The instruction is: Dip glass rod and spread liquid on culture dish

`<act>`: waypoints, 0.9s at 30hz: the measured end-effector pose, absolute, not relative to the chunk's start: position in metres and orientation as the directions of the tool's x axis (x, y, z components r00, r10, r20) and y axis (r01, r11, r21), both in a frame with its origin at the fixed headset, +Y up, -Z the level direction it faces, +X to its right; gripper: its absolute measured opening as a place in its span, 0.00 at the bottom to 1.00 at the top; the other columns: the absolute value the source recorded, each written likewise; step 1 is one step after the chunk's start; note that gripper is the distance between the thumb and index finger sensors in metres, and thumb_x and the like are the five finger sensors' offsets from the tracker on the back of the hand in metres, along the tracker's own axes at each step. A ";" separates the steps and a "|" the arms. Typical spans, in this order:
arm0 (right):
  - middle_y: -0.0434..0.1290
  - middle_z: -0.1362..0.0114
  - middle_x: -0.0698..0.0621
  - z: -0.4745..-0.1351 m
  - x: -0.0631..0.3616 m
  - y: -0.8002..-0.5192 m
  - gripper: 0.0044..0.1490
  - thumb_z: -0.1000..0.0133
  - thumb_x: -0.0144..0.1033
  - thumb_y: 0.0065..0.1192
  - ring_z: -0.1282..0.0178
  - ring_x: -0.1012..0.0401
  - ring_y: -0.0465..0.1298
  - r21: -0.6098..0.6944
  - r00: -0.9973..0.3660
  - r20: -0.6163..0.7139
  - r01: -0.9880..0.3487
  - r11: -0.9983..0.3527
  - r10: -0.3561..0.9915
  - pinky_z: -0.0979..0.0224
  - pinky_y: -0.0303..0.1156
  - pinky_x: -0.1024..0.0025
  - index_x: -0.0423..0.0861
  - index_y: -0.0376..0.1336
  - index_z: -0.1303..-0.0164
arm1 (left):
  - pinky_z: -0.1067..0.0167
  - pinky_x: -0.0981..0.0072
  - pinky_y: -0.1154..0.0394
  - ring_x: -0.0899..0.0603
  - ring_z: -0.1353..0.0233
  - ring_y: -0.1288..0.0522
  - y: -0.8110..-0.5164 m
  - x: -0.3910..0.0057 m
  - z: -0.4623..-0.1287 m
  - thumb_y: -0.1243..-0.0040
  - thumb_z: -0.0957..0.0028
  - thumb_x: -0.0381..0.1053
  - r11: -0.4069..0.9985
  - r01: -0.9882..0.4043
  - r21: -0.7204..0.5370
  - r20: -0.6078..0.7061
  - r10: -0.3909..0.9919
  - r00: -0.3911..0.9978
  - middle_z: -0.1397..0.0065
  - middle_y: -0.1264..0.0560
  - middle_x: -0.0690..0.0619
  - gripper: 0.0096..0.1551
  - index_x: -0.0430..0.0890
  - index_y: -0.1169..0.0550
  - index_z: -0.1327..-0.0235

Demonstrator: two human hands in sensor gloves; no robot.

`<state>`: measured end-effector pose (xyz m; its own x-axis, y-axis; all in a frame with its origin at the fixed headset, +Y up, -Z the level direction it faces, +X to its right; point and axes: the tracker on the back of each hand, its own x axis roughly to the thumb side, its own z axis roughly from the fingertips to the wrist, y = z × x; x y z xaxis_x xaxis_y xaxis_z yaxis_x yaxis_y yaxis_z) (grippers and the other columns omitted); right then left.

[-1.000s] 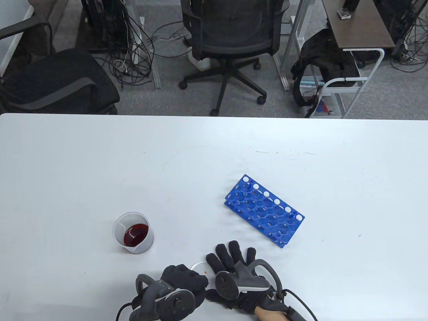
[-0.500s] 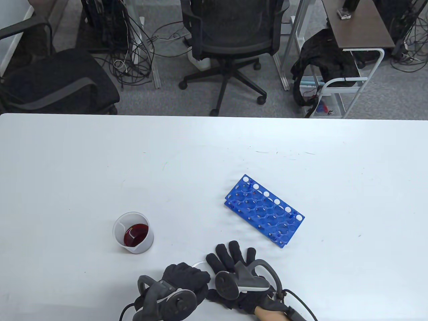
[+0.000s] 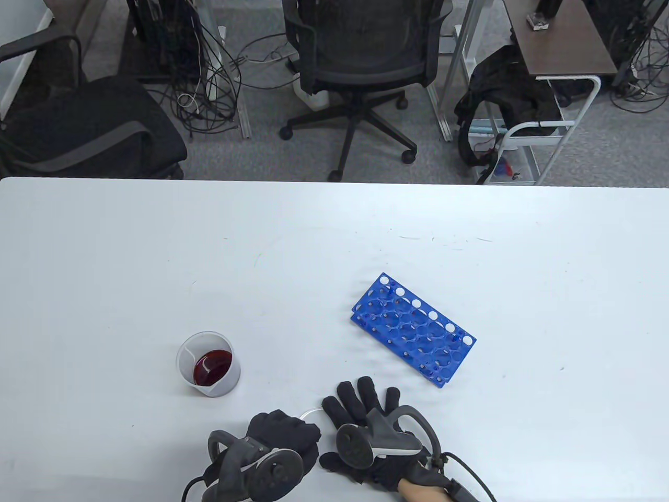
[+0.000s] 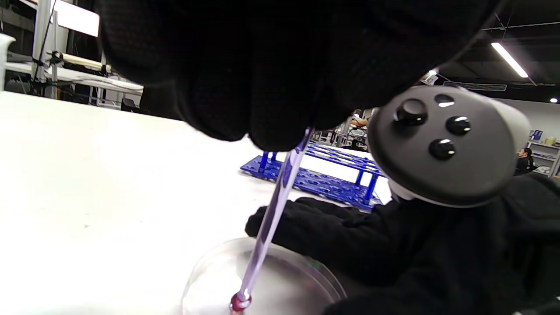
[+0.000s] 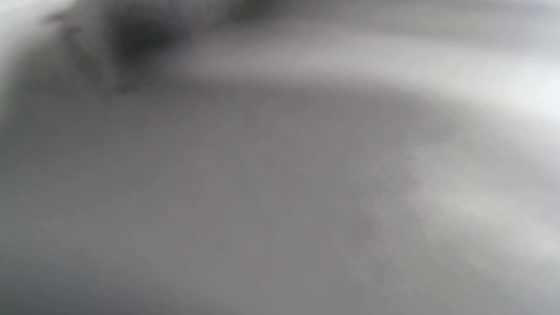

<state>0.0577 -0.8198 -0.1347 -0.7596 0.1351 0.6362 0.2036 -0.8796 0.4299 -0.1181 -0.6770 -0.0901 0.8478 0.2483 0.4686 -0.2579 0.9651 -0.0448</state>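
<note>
Glass rod (image 4: 273, 205) held over the culture dish (image 4: 288, 280), red bead at its tip right down at the glass.

Far left on the table (image 3: 334, 251), a beaker (image 3: 209, 364) of dark red liquid is seen standing well apart from the hands. Next, near the front edge, the left hand (image 3: 282, 434) is curled, its fingers (image 4: 267, 113) closed tight around the rod's upper end; the rod is tilted, and its red-tipped lower end is seen inside the dish. The dish is mostly hidden in the table view, only a sliver of rim showing between the two hands. Just beside it, the right hand (image 3: 366, 418) is laid flat on the table, fingers spread. Further right, a blue tube rack (image 3: 413, 329) is seen. The right wrist view is only a grey blur.
</note>
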 end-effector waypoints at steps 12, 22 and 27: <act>0.17 0.17 0.32 -0.135 0.058 -0.820 0.62 0.40 0.74 0.21 0.22 0.28 0.22 0.430 -0.760 0.636 0.204 -0.880 0.135 0.33 0.30 0.15 0.41 0.14 0.19 | 0.46 0.52 0.15 0.40 0.47 0.11 -0.681 -0.116 -0.091 0.27 0.51 0.59 0.938 -0.329 -0.112 0.484 0.341 0.806 0.49 0.11 0.54 0.18 0.52 0.11 0.54; 0.18 0.17 0.32 -0.135 0.058 -0.820 0.63 0.40 0.74 0.22 0.22 0.28 0.22 0.430 -0.760 0.636 0.204 -0.880 0.135 0.33 0.30 0.15 0.41 0.14 0.19 | 0.45 0.53 0.15 0.41 0.45 0.11 -0.683 -0.115 -0.091 0.28 0.51 0.59 0.940 -0.333 -0.074 0.477 0.327 0.816 0.47 0.11 0.53 0.18 0.53 0.12 0.52; 0.18 0.17 0.31 -0.135 0.058 -0.820 0.63 0.40 0.74 0.22 0.22 0.28 0.22 0.430 -0.760 0.636 0.204 -0.880 0.135 0.33 0.30 0.15 0.41 0.14 0.19 | 0.45 0.52 0.15 0.40 0.45 0.11 -0.682 -0.116 -0.091 0.28 0.51 0.58 0.947 -0.316 -0.049 0.458 0.302 0.836 0.47 0.11 0.53 0.18 0.52 0.12 0.52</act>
<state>0.0577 -0.8198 -0.1347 -0.7596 0.1351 0.6362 0.2036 -0.8796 0.4299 -0.1156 -0.6822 -0.0910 0.8357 0.3024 0.4583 -0.3161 0.9475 -0.0487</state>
